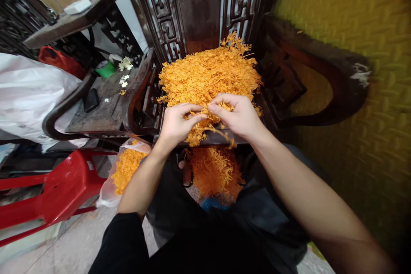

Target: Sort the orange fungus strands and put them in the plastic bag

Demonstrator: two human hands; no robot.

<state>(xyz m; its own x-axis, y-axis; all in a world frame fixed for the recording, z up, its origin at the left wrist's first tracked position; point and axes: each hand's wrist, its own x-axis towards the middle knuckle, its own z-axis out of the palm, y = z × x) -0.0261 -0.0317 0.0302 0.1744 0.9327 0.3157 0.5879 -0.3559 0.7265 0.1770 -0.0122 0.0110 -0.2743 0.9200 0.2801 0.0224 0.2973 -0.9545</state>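
Observation:
A big heap of orange artificial flower sprigs (208,72) lies on the dark wooden chair seat in front of me. At its near edge, my left hand (181,123) pinches an orange flower sprig (212,129) between thumb and fingertips. My right hand (236,113) closes on the same piece from the other side, its fingertips almost touching the left ones. Thin orange stems stick out below both hands. The exact spot that the fingertips grip is partly hidden by them. Below the seat, between my legs, sits a pile of orange stems (218,171).
A plastic bag of orange blossoms (128,167) stands on the floor at left, near a red plastic stool (64,188). On the wooden side table (105,94) are green tape (105,68) and white flowers (125,64). Curved chair arms (340,90) flank the seat.

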